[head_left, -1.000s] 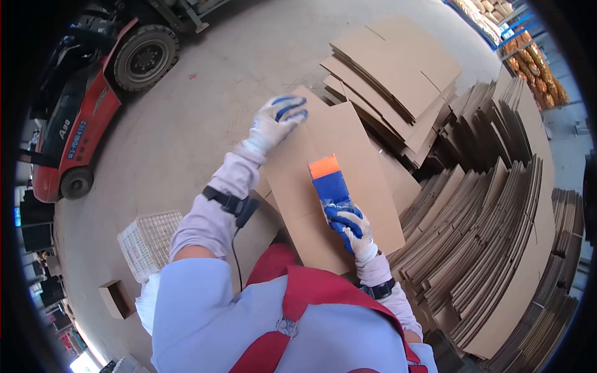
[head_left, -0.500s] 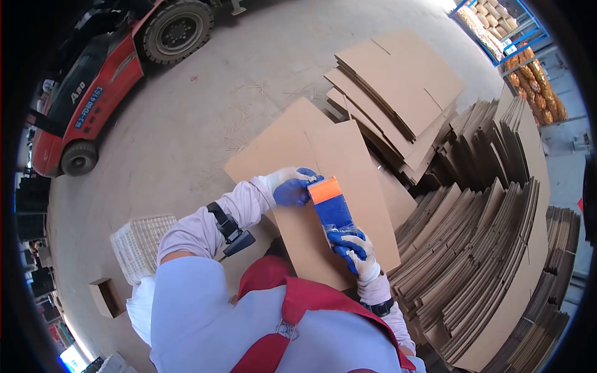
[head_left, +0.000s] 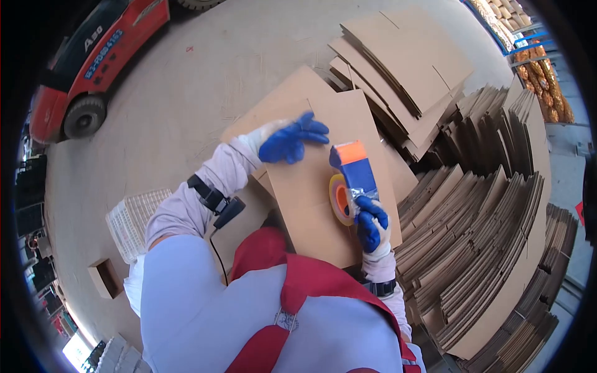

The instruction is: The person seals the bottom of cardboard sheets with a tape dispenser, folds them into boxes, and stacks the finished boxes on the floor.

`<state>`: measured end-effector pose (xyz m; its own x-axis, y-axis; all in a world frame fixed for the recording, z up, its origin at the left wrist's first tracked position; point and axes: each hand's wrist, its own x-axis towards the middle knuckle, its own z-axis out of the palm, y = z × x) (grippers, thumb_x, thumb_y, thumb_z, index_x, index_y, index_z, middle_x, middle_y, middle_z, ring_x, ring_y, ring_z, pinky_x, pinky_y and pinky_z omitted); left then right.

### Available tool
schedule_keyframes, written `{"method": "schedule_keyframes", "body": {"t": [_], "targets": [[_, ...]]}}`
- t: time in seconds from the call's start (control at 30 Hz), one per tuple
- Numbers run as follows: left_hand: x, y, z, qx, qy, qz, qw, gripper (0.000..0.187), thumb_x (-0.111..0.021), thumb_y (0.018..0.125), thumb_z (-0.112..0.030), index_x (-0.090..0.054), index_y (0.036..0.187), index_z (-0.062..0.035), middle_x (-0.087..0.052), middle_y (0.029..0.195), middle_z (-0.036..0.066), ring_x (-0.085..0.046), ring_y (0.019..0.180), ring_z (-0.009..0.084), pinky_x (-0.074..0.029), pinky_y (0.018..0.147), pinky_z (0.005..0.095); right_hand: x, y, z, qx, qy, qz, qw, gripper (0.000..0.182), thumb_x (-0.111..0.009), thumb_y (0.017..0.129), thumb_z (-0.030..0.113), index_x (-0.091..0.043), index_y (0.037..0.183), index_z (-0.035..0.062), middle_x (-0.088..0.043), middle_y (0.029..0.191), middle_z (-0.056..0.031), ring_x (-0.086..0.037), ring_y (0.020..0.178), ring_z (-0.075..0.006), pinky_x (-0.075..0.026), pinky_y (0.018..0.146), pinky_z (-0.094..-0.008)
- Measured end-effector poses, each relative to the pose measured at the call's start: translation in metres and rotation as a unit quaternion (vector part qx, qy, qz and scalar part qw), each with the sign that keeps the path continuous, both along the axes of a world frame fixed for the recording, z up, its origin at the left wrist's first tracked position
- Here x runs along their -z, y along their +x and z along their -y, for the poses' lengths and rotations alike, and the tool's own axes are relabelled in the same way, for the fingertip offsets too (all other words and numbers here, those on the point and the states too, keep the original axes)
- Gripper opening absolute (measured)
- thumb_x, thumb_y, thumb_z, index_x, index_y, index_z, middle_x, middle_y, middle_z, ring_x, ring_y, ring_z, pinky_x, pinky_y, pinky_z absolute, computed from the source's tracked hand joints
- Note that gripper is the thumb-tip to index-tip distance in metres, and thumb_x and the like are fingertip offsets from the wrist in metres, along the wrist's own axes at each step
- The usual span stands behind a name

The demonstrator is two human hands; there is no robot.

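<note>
In my right hand, gloved in white and blue, is a tape dispenser with a blue body and an orange front end. A yellowish tape roll with an orange core shows on its left side. My left hand, in a matching glove, hovers over or rests on a flat cardboard sheet; contact is hard to tell. Its fingers are stretched out and hold nothing. The sheet lies in front of me, on top of another cardboard piece.
Stacked flat cardboard lies ahead to the right, and leaning rows of folded cardboard fill my right side. A red forklift stands at upper left. A white woven bundle and a small open box sit at left.
My left hand has left the dispenser's front end, moved up and opened. My right hand has lifted the dispenser up and to the right and turned it, so the tape roll shows.
</note>
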<state>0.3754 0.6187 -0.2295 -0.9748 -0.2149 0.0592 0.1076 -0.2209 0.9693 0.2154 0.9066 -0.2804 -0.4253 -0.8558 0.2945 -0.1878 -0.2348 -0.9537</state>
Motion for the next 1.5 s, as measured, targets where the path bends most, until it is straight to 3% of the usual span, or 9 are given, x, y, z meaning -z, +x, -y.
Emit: {"method": "schedule_keyframes", "body": {"t": [0.13,0.33,0.63,0.73,0.8,1.03,1.13,1.33,1.5], "targets": [[0.004,0.003,-0.031,0.074,0.146,0.036,0.986,0.054,-0.059,0.095,-0.029,-0.043,0.141,-0.0083,-0.059,0.129,0.008,-0.06,0.063,0.0102,-0.05,0.057,0.0247,-0.004,-0.005,0.003,0.032,-0.06,-0.074,0.995,0.011,-0.055,0.088,0.001,-0.061,0.096,-0.0012,-0.064,0.109,-0.0181,-0.062,0.086,-0.0283,-0.051,0.071,-0.0356],[-0.025,-0.013,-0.047,0.017,0.13,0.078,0.988,0.053,-0.065,0.092,-0.022,-0.045,0.139,-0.0081,-0.06,0.124,0.001,-0.058,0.059,0.01,-0.05,0.055,0.0239,-0.033,-0.001,0.017,0.047,-0.052,-0.114,0.991,0.011,-0.056,0.087,-0.003,-0.061,0.096,0.0,-0.063,0.109,-0.0195,-0.063,0.087,-0.0313,-0.052,0.071,-0.0372],[-0.035,-0.034,-0.054,-0.071,0.108,0.123,0.984,0.023,-0.05,0.097,-0.019,-0.063,0.1,-0.0001,-0.063,0.082,0.01,-0.061,0.055,0.0162,-0.052,0.052,0.0285,-0.083,0.025,0.034,0.033,0.009,-0.048,0.998,0.028,-0.06,0.086,0.008,-0.066,0.11,-0.0045,-0.064,0.103,-0.015,-0.06,0.089,-0.0221,-0.049,0.077,-0.0312],[-0.051,-0.031,-0.05,-0.133,0.022,0.177,0.975,0.021,-0.053,0.094,-0.018,-0.065,0.099,-0.0019,-0.067,0.086,0.012,-0.066,0.065,0.0224,-0.055,0.06,0.0331,-0.092,0.031,0.039,0.018,0.004,-0.064,0.998,0.026,-0.061,0.086,0.006,-0.066,0.109,-0.0042,-0.063,0.102,-0.0148,-0.06,0.089,-0.0222,-0.049,0.077,-0.0314],[-0.057,-0.029,-0.038,-0.275,-0.499,0.046,0.82,0.019,-0.058,0.088,-0.017,-0.067,0.099,-0.0047,-0.068,0.095,0.016,-0.067,0.082,0.0301,-0.054,0.074,0.0377,-0.105,0.037,0.045,0.045,-0.014,-0.073,0.996,0.025,-0.06,0.086,0.005,-0.066,0.109,-0.004,-0.064,0.102,-0.0149,-0.061,0.088,-0.0228,-0.049,0.077,-0.0321],[-0.077,-0.048,0.052,-0.361,-0.547,-0.003,0.755,0.023,-0.061,0.083,-0.017,-0.071,0.104,-0.0107,-0.068,0.107,0.013,-0.064,0.098,0.0322,-0.051,0.085,0.0387,-0.115,0.027,0.064,0.039,-0.049,-0.167,0.984,0.025,-0.058,0.087,0.007,-0.067,0.108,-0.0037,-0.064,0.101,-0.0148,-0.061,0.089,-0.0222,-0.05,0.075,-0.0333],[-0.113,-0.051,0.092,-0.307,-0.537,0.106,0.778,0.023,-0.061,0.085,-0.02,-0.072,0.104,-0.0127,-0.068,0.109,0.01,-0.064,0.1,0.029,-0.051,0.087,0.0371,-0.132,0.043,0.061,0.027,0.017,0.021,0.999,0.026,-0.058,0.088,0.011,-0.067,0.108,-0.0033,-0.064,0.099,-0.0132,-0.061,0.088,-0.0203,-0.05,0.074,-0.032],[-0.146,-0.084,0.15,-0.332,-0.445,0.264,0.789,0.023,-0.06,0.088,-0.029,-0.074,0.102,-0.0165,-0.072,0.093,0.008,-0.069,0.087,0.0234,-0.052,0.079,0.0354,-0.186,0.039,0.104,0.033,0.042,-0.021,0.998,0.029,-0.056,0.09,0.009,-0.066,0.113,-0.0034,-0.061,0.103,-0.0111,-0.06,0.084,-0.0173,-0.048,0.076,-0.0294],[-0.126,-0.105,0.185,-0.188,-0.394,0.466,0.769,0.034,-0.059,0.089,-0.038,-0.07,0.111,-0.0158,-0.067,0.114,0.011,-0.063,0.108,0.0284,-0.048,0.092,0.0382,-0.199,0.041,0.124,0.032,0.067,0.013,0.997,0.028,-0.058,0.09,0.009,-0.066,0.114,-0.0013,-0.062,0.103,-0.011,-0.06,0.083,-0.0174,-0.048,0.076,-0.0294]]}}
